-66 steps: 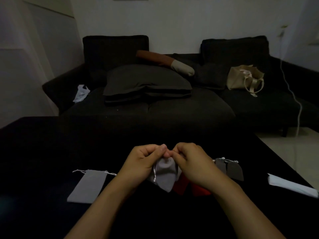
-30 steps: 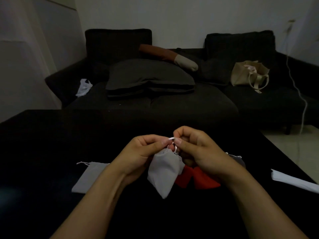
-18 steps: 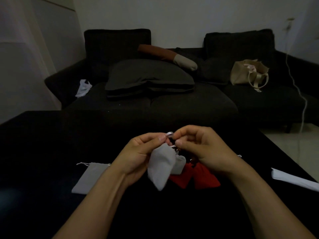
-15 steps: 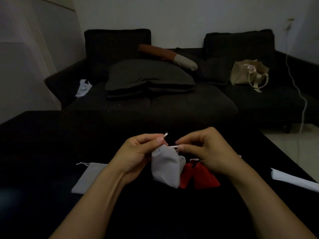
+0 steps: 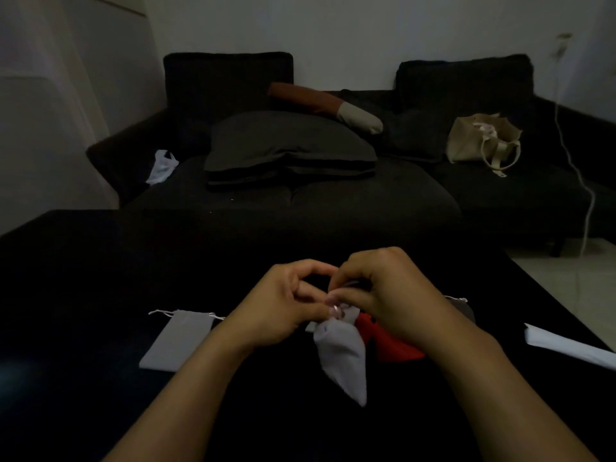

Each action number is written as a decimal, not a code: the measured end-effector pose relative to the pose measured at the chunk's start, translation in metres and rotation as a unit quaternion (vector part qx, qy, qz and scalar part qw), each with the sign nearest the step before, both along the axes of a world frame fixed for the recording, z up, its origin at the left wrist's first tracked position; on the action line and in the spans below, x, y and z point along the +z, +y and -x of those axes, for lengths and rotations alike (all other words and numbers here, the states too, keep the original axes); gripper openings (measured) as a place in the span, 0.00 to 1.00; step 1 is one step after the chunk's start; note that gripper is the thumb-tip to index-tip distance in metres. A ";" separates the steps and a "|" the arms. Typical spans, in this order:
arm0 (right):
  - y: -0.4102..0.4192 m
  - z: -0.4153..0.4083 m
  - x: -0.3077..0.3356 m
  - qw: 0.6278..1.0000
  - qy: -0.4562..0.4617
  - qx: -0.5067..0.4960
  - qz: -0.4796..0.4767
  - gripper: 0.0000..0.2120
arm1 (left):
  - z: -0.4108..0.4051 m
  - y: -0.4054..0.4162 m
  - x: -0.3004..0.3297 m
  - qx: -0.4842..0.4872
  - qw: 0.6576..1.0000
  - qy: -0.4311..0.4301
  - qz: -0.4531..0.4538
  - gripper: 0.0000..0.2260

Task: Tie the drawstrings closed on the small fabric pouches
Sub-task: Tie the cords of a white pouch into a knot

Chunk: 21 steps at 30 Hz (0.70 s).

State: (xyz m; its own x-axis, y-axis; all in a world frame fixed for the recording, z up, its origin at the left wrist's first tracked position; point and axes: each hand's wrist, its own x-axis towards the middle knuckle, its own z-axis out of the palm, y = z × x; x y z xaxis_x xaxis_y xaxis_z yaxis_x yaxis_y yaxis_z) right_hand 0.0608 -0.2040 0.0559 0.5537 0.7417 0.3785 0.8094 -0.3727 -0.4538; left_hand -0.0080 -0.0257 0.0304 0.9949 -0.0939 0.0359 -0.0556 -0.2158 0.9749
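A light grey pouch (image 5: 341, 355) hangs from my two hands above the black table (image 5: 83, 278). My left hand (image 5: 283, 305) pinches the drawstring at the pouch's gathered mouth. My right hand (image 5: 390, 291) pinches the same string right beside it, fingertips touching. The knot itself is hidden between the fingers. Red pouches (image 5: 393, 345) lie on the table under my right wrist. A flat grey pouch (image 5: 176, 341) with loose white strings lies to the left. A dark grey pouch (image 5: 465, 310) peeks out behind my right hand.
A white folded paper (image 5: 566, 345) lies at the table's right edge. Behind the table stands a dark sofa (image 5: 333, 201) with cushions, a beige tote bag (image 5: 483, 141) and a white cloth (image 5: 161, 165). A white cable (image 5: 583, 181) hangs at the right.
My hands have dropped lower toward the table and closed together over the pouch's mouth. The pouch now hangs down below the fingers, swung toward me.
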 end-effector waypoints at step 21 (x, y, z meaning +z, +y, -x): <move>-0.003 -0.010 -0.016 0.883 0.427 -0.042 -0.189 0.04 | -0.001 -0.019 0.003 0.178 0.980 -0.064 0.056 0.05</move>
State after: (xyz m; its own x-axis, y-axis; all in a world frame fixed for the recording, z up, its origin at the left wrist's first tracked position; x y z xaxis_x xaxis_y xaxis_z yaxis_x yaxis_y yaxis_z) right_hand 0.0706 -0.2066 0.0396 0.8039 0.5947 0.0075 0.0884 -0.1071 -0.9903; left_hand -0.0071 -0.0447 0.0338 0.9504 0.2710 0.1528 -0.1193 -0.1363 0.9835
